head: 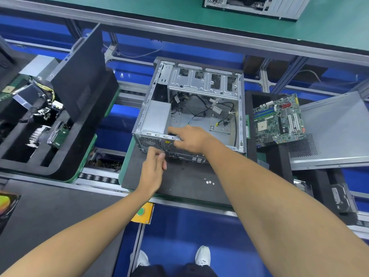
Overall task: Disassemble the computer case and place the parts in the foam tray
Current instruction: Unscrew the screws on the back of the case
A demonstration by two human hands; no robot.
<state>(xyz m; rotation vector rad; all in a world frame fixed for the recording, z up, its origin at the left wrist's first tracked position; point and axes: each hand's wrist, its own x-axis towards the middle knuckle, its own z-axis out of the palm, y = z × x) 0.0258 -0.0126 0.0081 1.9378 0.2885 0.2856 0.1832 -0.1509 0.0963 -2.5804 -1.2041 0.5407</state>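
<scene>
right fingers (175,136) curled on case (199,80) rim; left (159,156) pinched | case: cables (201,112)

factory line | roller conveyor (99,177) | foam tray (60,168) | green bench mat (329,27)
</scene>
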